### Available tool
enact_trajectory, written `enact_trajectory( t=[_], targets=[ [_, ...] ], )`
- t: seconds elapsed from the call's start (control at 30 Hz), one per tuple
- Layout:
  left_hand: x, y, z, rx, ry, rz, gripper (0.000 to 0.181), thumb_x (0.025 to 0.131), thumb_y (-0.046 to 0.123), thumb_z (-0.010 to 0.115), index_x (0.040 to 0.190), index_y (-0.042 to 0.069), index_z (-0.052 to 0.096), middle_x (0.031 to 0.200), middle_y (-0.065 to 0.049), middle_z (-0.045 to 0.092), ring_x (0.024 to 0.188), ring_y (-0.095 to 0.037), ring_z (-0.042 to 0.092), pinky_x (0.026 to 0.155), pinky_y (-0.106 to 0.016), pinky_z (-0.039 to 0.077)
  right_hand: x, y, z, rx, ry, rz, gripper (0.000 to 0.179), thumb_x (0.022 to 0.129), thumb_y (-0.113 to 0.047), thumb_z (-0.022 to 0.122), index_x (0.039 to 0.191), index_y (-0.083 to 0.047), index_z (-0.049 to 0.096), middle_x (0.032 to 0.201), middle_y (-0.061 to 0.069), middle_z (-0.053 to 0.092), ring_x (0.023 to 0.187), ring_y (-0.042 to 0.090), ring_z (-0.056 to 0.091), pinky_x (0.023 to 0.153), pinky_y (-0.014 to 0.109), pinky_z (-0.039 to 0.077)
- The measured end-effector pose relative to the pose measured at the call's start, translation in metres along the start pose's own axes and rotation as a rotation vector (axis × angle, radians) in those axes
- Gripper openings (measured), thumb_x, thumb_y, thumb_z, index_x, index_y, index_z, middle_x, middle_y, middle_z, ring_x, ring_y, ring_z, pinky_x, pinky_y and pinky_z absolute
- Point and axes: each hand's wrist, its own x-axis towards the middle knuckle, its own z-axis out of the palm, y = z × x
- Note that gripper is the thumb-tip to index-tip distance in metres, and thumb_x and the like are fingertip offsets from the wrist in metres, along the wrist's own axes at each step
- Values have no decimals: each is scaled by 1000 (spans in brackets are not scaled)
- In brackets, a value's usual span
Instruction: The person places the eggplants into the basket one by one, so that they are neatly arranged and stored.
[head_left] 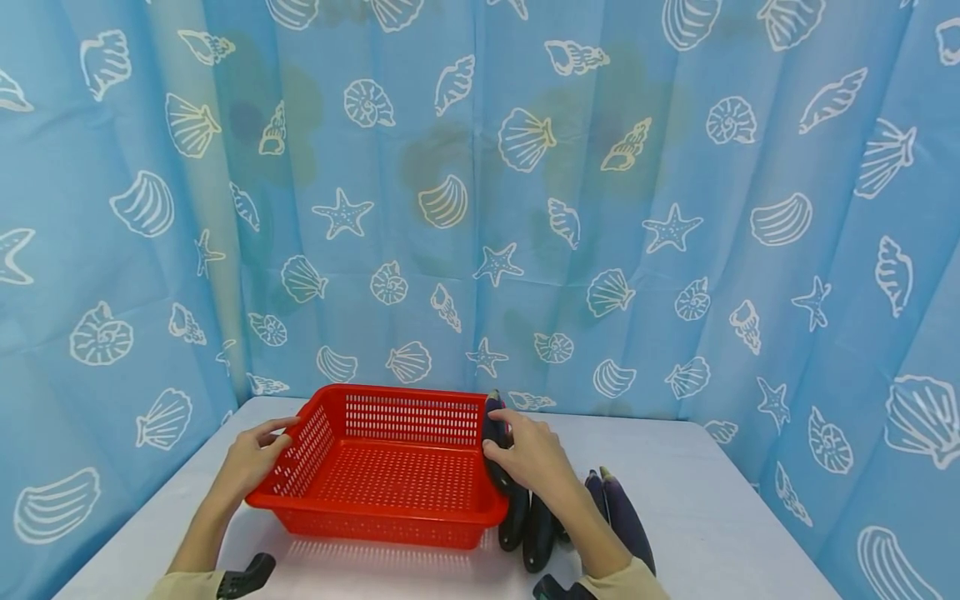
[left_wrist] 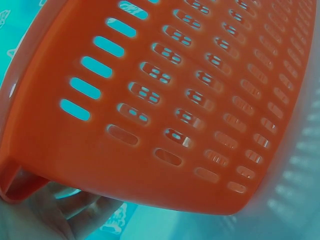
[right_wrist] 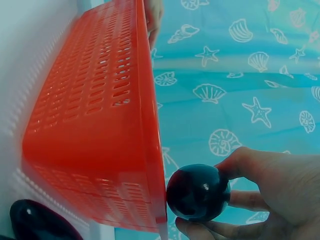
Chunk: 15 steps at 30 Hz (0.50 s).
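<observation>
A red plastic basket (head_left: 405, 517) with slotted walls stands on the white table. My left hand (head_left: 257, 457) grips its left rim, the thumb and fingers at the edge; in the left wrist view the fingers (left_wrist: 85, 212) show partly behind the basket wall. At the right rim my right hand (head_left: 531, 448) holds a dark purple eggplant (head_left: 495, 433) between thumb and fingers. In the right wrist view the rounded end of this eggplant (right_wrist: 197, 192) sits right beside the basket rim (right_wrist: 150, 130). The bottom of the basket shows bare.
Several more eggplants (head_left: 538, 537) lie on the table right of the basket, partly under my right forearm. Two with green stems (head_left: 626, 517) lie farther right. A blue shell-patterned curtain (head_left: 480, 208) hangs behind the white table (head_left: 705, 500).
</observation>
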Motion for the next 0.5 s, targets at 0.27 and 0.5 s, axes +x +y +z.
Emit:
enact_trajectory(
  t=[0.27,0.5],
  targets=[
    [0,0,0,4,0,2,47,101,21,48,144,3,46,133,-36,52,94,-32,70,71,-40,63,6,-4,5,-4,-23,6,46,87,-28,68,130,-16,61,115,16,69,92,27,66,72,44,62],
    [2,-1,-1,12,5,11,46,100,20,48,143,2,47,131,-37,53,94,-33,69,71,-40,63,11,-9,11,17,-51,-16,47,86,-26,69,131,-14,60,113,16,70,78,21,66,65,40,62]
  ],
)
